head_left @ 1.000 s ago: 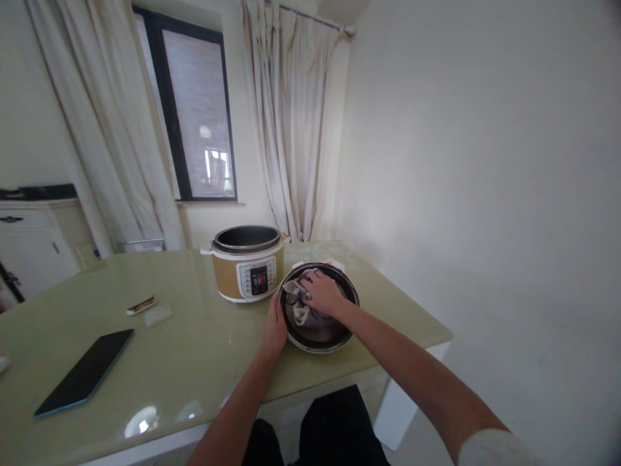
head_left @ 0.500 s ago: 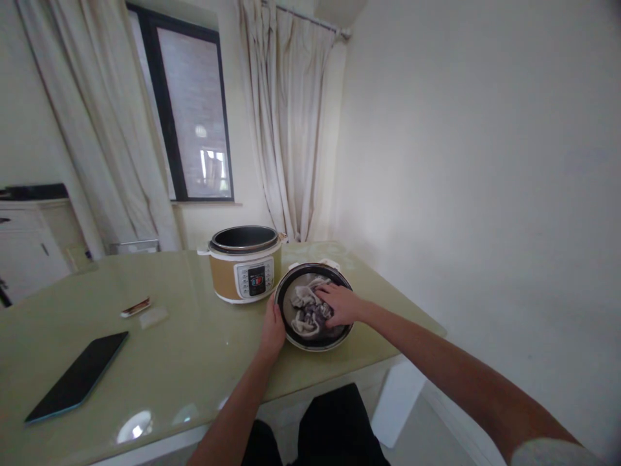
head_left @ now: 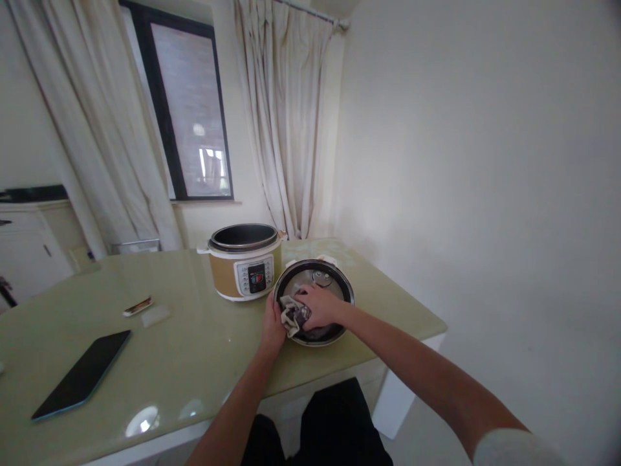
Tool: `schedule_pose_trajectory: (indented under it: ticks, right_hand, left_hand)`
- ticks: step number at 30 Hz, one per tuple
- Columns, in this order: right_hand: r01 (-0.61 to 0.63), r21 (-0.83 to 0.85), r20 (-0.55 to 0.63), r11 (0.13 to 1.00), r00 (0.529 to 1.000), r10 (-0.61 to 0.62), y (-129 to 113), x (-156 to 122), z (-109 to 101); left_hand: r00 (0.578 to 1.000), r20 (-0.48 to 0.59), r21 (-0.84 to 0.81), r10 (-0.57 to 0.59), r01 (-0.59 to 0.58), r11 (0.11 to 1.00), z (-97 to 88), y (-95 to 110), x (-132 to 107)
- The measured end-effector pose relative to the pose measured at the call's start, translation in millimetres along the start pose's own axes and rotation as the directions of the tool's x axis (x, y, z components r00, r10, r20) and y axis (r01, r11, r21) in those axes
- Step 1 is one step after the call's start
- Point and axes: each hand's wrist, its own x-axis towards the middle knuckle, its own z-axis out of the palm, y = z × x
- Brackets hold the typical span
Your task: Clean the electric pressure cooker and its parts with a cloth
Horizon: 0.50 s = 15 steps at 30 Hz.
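Note:
A round pressure cooker lid (head_left: 334, 282) lies with its inner side up, showing a dark rim and a metal inner face with a small valve part. At its left rim my left hand (head_left: 272, 327) grips the edge. My right hand (head_left: 317, 306) is inside the lid, closed on a crumpled grey and white cloth (head_left: 294, 316) and pressing it toward the left side. Just behind and to the left stands the gold and white electric pressure cooker (head_left: 245, 265), uncovered, with its dark inner pot visible.
The pale green glossy table (head_left: 194, 343) bears a black tablet-like slab (head_left: 82, 375) at left. Beyond it lie a small white and brown item (head_left: 138, 307) and a whitish translucent piece (head_left: 156, 315). A white wall (head_left: 485, 162) rises on the right.
My right hand has moved left across the lid with the cloth, bunching it at the left rim and uncovering the metal face and valve. My left hand keeps its hold.

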Motion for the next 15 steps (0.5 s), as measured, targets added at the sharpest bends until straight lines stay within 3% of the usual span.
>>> schedule_pose_trajectory:
  ticks: [4,8,12,15]
  right_hand:
    - [-0.122,-0.044,0.057,0.992,0.991,0.125,16.8,-21.1,-10.7]
    - [-0.265,-0.098,-0.03,0.959,0.964,0.263,21.3,-9.2,-14.2]
    - [-0.182,-0.039,-0.16,0.983,0.972,0.173,3.6,20.7,-6.3]
    - [-0.101,-0.006,-0.168,0.995,0.981,0.098,-8.6,32.4,-0.2]
  left_hand:
    - [1.0,-0.024,0.006,-0.003,0.003,1.0,2.7,3.4,1.0]
    - [1.0,-0.016,0.004,0.011,-0.011,1.0,4.0,4.2,0.7]
    - [1.0,0.016,-0.019,0.013,-0.012,1.0,1.4,1.6,-0.5]
    - [0.999,0.019,-0.033,-0.026,0.027,0.999,-1.4,0.3,-1.2]
